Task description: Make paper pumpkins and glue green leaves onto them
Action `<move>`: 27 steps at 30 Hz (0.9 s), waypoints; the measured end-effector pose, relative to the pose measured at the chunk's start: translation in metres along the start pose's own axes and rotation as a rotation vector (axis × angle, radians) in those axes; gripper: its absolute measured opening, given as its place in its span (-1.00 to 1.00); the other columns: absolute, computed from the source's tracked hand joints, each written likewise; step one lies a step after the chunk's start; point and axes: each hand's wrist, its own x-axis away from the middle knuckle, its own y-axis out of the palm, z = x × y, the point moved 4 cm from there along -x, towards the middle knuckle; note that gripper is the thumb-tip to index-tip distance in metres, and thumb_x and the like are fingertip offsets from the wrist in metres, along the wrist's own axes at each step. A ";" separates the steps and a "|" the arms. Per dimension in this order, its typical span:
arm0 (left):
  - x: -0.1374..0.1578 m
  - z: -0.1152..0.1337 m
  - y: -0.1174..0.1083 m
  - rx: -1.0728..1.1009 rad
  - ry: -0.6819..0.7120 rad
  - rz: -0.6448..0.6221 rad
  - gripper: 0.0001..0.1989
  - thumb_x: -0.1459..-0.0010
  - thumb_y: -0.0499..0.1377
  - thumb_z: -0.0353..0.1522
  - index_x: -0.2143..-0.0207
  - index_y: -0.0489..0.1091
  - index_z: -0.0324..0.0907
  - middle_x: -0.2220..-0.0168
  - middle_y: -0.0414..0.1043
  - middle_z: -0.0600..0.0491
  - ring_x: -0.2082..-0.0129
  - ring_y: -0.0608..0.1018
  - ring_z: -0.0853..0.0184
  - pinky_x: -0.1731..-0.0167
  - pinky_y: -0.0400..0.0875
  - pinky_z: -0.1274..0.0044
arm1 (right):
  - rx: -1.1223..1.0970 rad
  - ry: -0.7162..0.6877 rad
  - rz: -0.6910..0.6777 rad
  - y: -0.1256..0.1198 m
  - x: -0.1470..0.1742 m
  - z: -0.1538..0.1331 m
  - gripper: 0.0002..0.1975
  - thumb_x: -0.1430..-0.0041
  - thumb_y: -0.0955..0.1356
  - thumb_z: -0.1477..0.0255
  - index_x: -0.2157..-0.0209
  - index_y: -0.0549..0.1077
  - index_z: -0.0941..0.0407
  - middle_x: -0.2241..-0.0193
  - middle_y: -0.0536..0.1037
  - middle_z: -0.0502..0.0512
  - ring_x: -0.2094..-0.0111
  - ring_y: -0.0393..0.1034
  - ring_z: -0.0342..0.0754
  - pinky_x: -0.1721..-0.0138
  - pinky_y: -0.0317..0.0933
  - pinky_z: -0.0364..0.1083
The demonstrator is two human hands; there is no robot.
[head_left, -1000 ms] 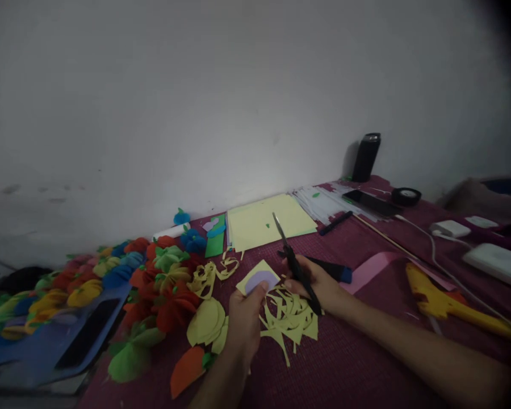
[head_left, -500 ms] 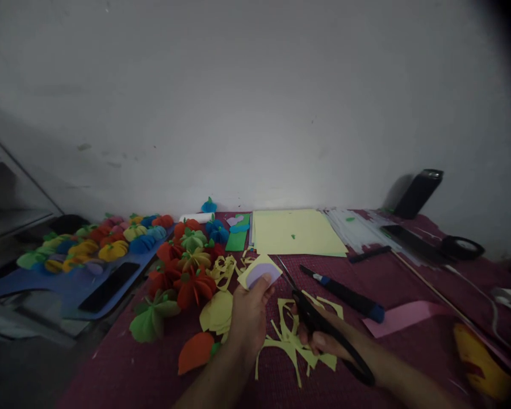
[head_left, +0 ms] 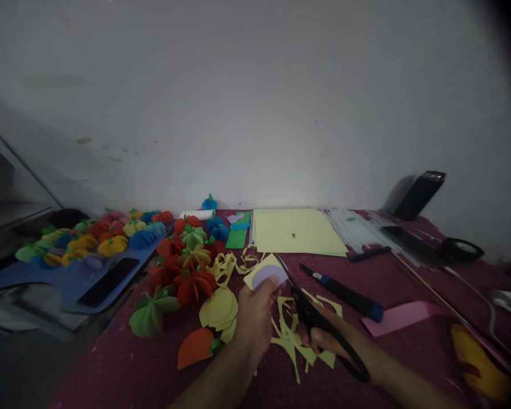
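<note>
My left hand pinches a piece of yellow paper with a rounded purple paper shape lying on top, the thumb pressed on the purple. In my right hand are black-handled scissors, their blades pointing up and left along the yellow paper's right edge. Yellow paper scraps with cut-out curves lie under the scissors. Left of my left hand sits a pile of rounded yellow paper cutouts, with an orange paper piece below it.
Colourful paper pumpkins crowd the left, more on a blue board with a black phone. Yellow sheets lie by the wall. A utility knife, pink strip, tape roll and thin stick are on the right.
My left hand has shifted slightly right with the yellow and purple paper, closer to the scissor blades. The scissors have moved a little left.
</note>
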 end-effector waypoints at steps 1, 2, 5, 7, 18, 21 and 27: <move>0.000 0.000 0.000 0.002 -0.003 0.001 -0.83 0.16 0.32 -0.43 0.42 0.46 -0.27 0.43 0.52 0.04 0.40 0.53 0.35 0.27 0.41 0.49 | 0.002 -0.001 0.002 0.000 0.000 0.002 -0.55 -0.15 0.26 0.09 0.06 0.30 0.12 0.40 0.34 0.03 0.42 0.20 -0.11 0.38 0.13 -0.13; 0.000 -0.001 0.000 0.004 -0.006 0.000 -0.83 0.16 0.32 -0.44 0.42 0.46 -0.27 0.42 0.52 0.04 0.40 0.53 0.34 0.28 0.41 0.49 | 0.001 0.000 0.004 0.000 0.000 0.003 -0.54 -0.16 0.26 0.09 0.04 0.28 0.12 0.41 0.33 0.02 0.43 0.20 -0.11 0.39 0.13 -0.13; -0.001 -0.001 0.000 0.011 -0.007 -0.001 -0.80 0.16 0.33 -0.44 0.40 0.47 -0.28 0.42 0.52 0.02 0.40 0.53 0.34 0.28 0.41 0.49 | -0.008 -0.001 0.000 0.000 -0.001 0.005 -0.51 -0.16 0.26 0.10 -0.01 0.24 0.12 0.41 0.32 0.02 0.45 0.19 -0.13 0.42 0.12 -0.14; -0.001 -0.001 0.000 0.016 -0.005 -0.001 -0.80 0.16 0.33 -0.44 0.40 0.47 -0.29 0.42 0.51 0.03 0.40 0.53 0.35 0.28 0.41 0.49 | -0.020 -0.006 -0.004 0.000 -0.002 0.005 -0.49 -0.15 0.26 0.10 -0.04 0.22 0.11 0.41 0.32 0.02 0.45 0.18 -0.13 0.42 0.12 -0.14; 0.000 -0.001 0.001 0.033 0.008 0.013 -0.82 0.17 0.33 -0.45 0.42 0.46 -0.29 0.42 0.51 0.03 0.40 0.53 0.36 0.31 0.42 0.51 | -0.050 0.001 0.001 0.003 -0.003 0.000 -0.46 -0.10 0.29 0.06 -0.03 0.25 0.07 0.43 0.31 -0.01 0.46 0.17 -0.14 0.44 0.12 -0.15; -0.001 -0.001 0.001 0.034 0.012 0.016 -0.82 0.16 0.33 -0.45 0.42 0.45 -0.29 0.42 0.51 0.03 0.41 0.52 0.37 0.31 0.42 0.52 | -0.020 0.027 0.048 0.002 -0.004 0.004 -0.46 -0.10 0.29 0.06 -0.03 0.25 0.07 0.45 0.31 -0.02 0.46 0.19 -0.13 0.43 0.14 -0.15; 0.000 -0.002 0.001 0.037 0.008 0.016 -0.83 0.17 0.33 -0.45 0.44 0.45 -0.28 0.44 0.50 0.04 0.42 0.53 0.36 0.32 0.42 0.51 | 0.000 0.041 0.040 0.001 -0.004 0.010 -0.43 -0.13 0.26 0.06 -0.08 0.22 0.09 0.45 0.33 0.00 0.48 0.20 -0.14 0.45 0.16 -0.15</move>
